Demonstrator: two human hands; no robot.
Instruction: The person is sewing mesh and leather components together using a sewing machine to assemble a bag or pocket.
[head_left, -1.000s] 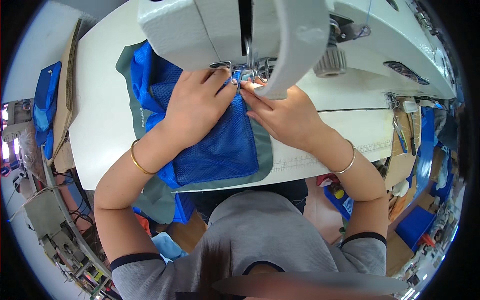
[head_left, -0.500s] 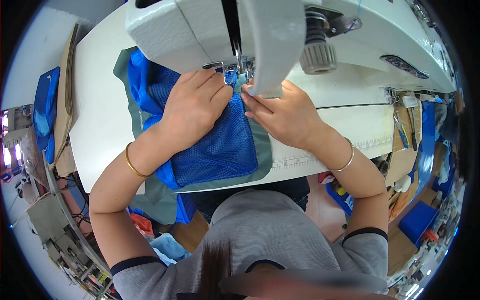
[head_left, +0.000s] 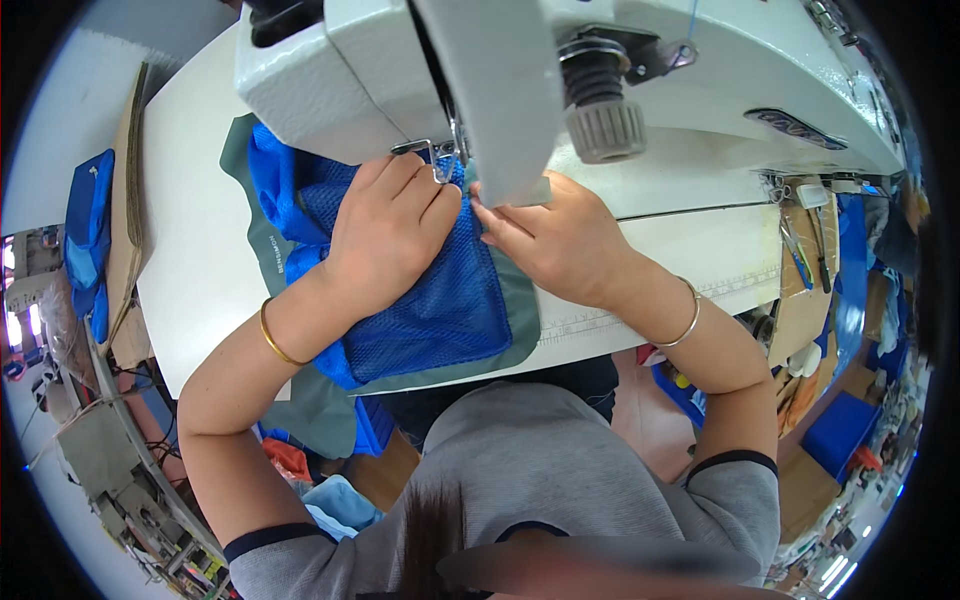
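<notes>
**Tight squeeze at the foot, loads of room out to the sides**

So the blue mesh (head_left: 440,310) is on the bench (head_left: 190,290), lying over a grey cloth (head_left: 262,225), upper end tucked under the head of a white sewing machine (head_left: 700,110); the cloth sticks out past the mesh as a border on the left, right and front, and its lower left part droops over the front edge of the bench.

Left hand (head_left: 392,232) is palm down on the mesh, fingers bent and bunched right by the foot (head_left: 446,160); can't tell if it's pinching anything, since the tips are tucked out of sight. Right hand (head_left: 562,240) comes in from the other side, fingers near together along the right edge of the mesh; part of it is behind the machine, so I can't say whether it's gripping or just pressing.

Only a narrow gap between the two hands, and the machine hangs close over both; that's the cramped bit. Left of the cloth there's a wide bare stretch of bench, out to the cardboard (head_left: 130,190); on the right it's open past the forearm too, with a ruler strip (head_left: 580,327) near the front edge and some tools (head_left: 797,255) way over at the far end.
</notes>
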